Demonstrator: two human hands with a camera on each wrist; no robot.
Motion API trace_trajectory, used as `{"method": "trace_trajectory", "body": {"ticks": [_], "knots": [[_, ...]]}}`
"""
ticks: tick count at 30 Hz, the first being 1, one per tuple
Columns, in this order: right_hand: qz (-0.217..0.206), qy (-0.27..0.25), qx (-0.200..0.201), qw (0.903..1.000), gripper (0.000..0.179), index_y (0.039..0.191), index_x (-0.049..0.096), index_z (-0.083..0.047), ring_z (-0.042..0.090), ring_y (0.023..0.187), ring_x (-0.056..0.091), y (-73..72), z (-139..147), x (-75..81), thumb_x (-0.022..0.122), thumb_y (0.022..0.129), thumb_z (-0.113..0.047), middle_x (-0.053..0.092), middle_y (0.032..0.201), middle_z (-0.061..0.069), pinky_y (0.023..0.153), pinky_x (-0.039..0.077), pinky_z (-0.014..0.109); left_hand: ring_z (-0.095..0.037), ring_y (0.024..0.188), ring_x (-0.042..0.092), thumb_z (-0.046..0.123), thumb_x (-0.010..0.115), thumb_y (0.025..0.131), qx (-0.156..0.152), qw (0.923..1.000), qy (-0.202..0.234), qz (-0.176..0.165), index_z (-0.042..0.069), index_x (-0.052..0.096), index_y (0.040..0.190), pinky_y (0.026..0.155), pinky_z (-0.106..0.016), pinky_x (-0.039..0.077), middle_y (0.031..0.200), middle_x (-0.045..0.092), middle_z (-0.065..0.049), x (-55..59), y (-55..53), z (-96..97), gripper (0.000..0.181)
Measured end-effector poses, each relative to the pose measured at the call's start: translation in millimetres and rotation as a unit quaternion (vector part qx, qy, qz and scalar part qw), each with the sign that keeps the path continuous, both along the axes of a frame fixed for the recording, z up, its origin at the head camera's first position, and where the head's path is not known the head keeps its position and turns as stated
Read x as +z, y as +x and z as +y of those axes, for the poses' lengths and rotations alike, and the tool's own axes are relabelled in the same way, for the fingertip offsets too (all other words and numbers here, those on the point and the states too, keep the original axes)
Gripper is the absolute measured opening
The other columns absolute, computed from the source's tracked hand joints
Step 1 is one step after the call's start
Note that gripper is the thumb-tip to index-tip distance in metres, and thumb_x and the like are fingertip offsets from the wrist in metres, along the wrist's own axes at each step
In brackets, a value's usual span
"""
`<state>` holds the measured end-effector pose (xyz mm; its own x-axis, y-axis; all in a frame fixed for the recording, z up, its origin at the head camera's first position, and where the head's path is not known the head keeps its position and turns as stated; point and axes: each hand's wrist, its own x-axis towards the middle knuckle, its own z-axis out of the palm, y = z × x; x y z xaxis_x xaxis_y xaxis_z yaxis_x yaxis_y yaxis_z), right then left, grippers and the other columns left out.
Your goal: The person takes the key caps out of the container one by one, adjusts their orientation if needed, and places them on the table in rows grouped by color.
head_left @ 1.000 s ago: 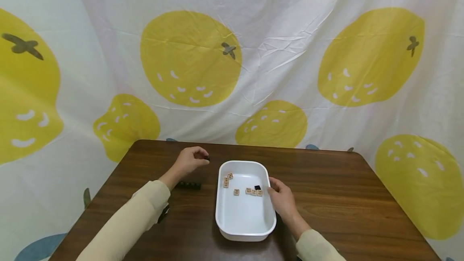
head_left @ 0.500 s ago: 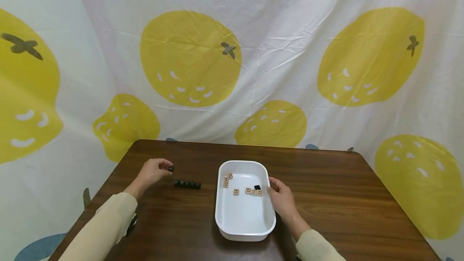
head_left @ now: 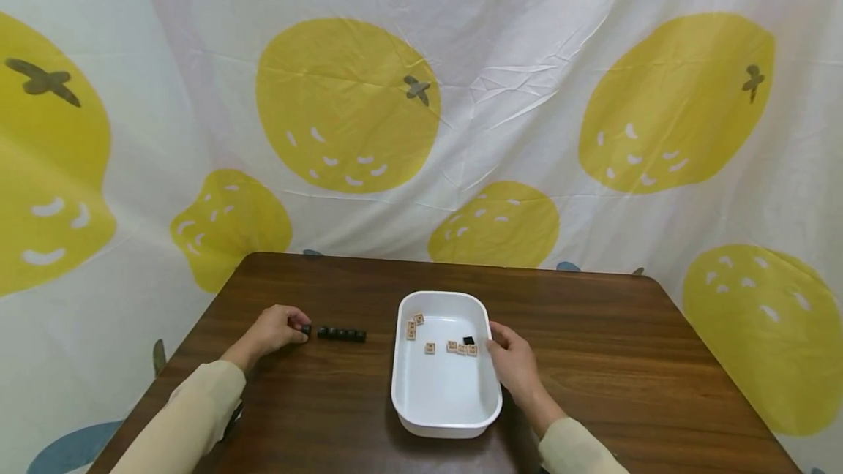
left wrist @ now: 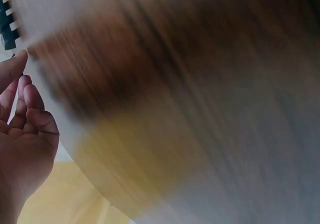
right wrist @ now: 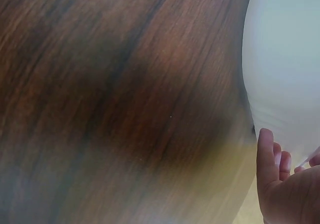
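Note:
My left hand point(head_left: 273, 329) pinches a small black block point(head_left: 306, 329) at the table's left side, low by the surface. Just right of it lies a straight row of black blocks point(head_left: 341, 334), with a small gap between. In the left wrist view the thumb and fingers of the left hand point(left wrist: 27, 139) meet near the end of the black row point(left wrist: 7, 26); the held block is mostly hidden there. My right hand point(head_left: 514, 360) holds the right rim of a white tray point(head_left: 448, 431), thumb and fingers on either side of it.
Inside the tray lie several small tan square pieces point(head_left: 430, 349) with dark marks, plus one black piece point(head_left: 468, 341) near the right wall. Brown wooden table point(head_left: 612, 350) extends on both sides. A lemon-print cloth point(head_left: 500, 123) hangs behind its far edge.
My left hand has moved left and toward me with the black block, from beyond the row down to its left end. The right hand and tray stay put.

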<state>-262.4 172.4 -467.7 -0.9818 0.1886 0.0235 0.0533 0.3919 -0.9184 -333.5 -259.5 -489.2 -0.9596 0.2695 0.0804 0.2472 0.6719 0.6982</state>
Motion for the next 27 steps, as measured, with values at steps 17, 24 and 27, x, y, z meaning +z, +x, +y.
{"method": "trace_trajectory", "body": {"ticks": [17, 24, 27], "knots": [[0.002, 0.000, 0.002, 1.0000, 0.038, 0.132, 0.058, 0.005, 0.029, 0.083, 0.063, 0.8, -1.1, -0.9, 0.054, 0.096, -0.005, 0.064, 0.095, 0.021, 0.066, 0.052, 0.033, -0.019, 0.079, 0.053, -0.001, 0.079, 0.080, 0.020, 0.9990, -0.015, -0.037, -0.002, 0.068, 0.108, 0.068, -0.034, 0.046, 0.084, 0.057, -0.005, -1.7, -1.7, 14.2, 0.030], [0.001, 0.000, 0.000, 1.0000, 0.038, 0.133, 0.057, 0.006, 0.033, 0.088, 0.064, -0.2, -0.7, -2.5, 0.053, 0.096, -0.004, 0.064, 0.099, 0.025, 0.070, 0.054, 0.037, -0.024, 0.093, 0.056, 0.011, 0.073, 0.090, 0.034, 0.9994, 0.005, -0.008, 0.001, 0.062, 0.127, 0.076, -0.040, 0.048, 0.106, 0.062, -0.013, 16.4, -10.3, 33.4, 0.039], [0.001, -0.003, 0.000, 1.0000, 0.038, 0.133, 0.057, 0.006, 0.034, 0.089, 0.063, -0.3, -0.5, -2.6, 0.053, 0.096, -0.004, 0.064, 0.099, 0.025, 0.070, 0.053, 0.036, -0.024, 0.092, 0.058, 0.017, 0.070, 0.093, 0.020, 0.9989, 0.036, 0.021, 0.002, 0.062, 0.127, 0.076, -0.040, 0.049, 0.107, 0.063, -0.012, 31.7, -14.5, 60.0, 0.037]]}}
